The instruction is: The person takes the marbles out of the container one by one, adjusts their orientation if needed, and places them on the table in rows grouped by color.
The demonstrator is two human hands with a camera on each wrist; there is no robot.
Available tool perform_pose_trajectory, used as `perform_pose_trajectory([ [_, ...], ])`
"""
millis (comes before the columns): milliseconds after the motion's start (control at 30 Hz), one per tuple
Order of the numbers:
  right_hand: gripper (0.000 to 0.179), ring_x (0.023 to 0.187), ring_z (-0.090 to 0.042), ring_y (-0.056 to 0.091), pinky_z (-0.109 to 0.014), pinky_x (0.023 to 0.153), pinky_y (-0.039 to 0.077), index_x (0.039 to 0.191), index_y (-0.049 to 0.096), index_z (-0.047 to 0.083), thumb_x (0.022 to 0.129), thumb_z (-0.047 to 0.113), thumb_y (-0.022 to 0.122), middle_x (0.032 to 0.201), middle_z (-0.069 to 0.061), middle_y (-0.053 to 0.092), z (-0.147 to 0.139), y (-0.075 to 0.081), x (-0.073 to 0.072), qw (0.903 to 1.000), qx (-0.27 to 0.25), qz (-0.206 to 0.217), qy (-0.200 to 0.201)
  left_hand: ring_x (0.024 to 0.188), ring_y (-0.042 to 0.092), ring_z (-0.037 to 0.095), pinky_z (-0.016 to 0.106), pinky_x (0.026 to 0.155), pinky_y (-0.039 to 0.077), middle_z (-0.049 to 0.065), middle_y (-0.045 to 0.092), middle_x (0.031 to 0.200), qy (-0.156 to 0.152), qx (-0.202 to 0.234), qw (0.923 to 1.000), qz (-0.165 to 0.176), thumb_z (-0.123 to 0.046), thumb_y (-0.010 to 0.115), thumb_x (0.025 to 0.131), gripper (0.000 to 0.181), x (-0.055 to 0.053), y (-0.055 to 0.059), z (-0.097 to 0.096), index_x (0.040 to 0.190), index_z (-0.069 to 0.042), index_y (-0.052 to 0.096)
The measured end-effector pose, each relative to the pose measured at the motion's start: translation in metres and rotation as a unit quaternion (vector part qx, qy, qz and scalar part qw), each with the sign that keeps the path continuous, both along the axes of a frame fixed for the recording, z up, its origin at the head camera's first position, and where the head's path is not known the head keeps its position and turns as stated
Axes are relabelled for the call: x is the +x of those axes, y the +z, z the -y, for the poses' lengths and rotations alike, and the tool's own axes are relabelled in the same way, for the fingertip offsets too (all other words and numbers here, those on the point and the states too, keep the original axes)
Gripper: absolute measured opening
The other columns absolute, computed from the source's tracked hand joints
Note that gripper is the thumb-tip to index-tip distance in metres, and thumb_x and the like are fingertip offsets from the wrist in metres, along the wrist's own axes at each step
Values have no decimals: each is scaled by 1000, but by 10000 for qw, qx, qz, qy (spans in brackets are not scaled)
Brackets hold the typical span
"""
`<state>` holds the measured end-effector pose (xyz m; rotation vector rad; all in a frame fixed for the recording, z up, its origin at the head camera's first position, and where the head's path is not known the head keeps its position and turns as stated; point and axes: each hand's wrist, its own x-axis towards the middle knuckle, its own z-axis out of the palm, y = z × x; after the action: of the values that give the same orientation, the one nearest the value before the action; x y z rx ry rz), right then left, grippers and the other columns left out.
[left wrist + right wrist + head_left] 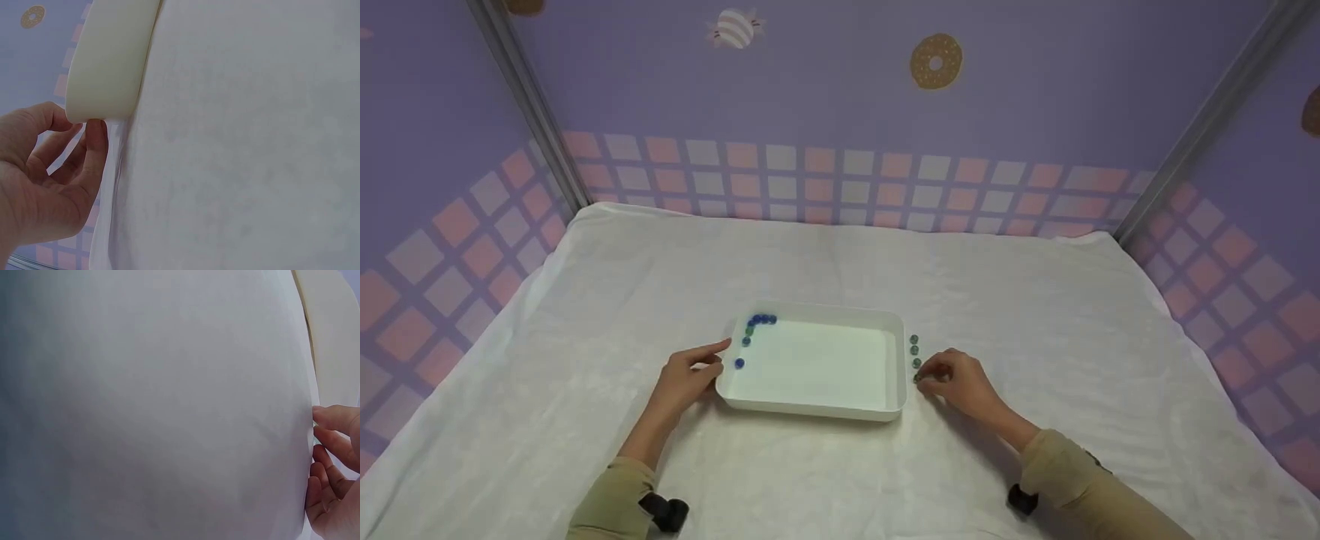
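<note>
A white rectangular tray (817, 411) stands on the cloth, with several blue marbles (739, 364) and a green marble (749, 331) along its left side and far left corner. My left hand (690, 375) touches the outside of the tray's left wall with thumb and fingertips. The left wrist view shows those fingertips against the end of the tray (109, 62). Just right of the tray, my right hand (962, 381) pinches a green marble at the near end of a row of green marbles (914, 350). In the right wrist view the fingers (334, 417) mostly hide that marble.
A white cloth (840, 480) covers the table. Purple walls with pink and white squares (819, 159) enclose the back and sides. Grey posts (1200, 120) stand at the corners.
</note>
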<state>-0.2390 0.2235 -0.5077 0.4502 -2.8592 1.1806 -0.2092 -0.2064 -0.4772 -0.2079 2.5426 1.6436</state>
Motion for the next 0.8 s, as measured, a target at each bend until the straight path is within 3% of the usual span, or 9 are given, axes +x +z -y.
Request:
perform_pose_trajectory([
  [467,16,83,-13,57,-28,75,49,96,75,15,81,15,81,91,-2,65,0,5,2,9996,113,180,-164,81,54,14,23,68,50,18,54,128,5,-50,10000,-5,-13,52,99,44,-2,-2,0,142,-18,56],
  [800,25,86,-17,59,-34,77,51,101,73,10,79,19,83,96,-7,65,-4,7,4,9994,345,66,53,79,52,14,24,69,49,19,53,130,-46,-32,10000,-71,-13,52,100,43,0,-1,0,143,-18,55],
])
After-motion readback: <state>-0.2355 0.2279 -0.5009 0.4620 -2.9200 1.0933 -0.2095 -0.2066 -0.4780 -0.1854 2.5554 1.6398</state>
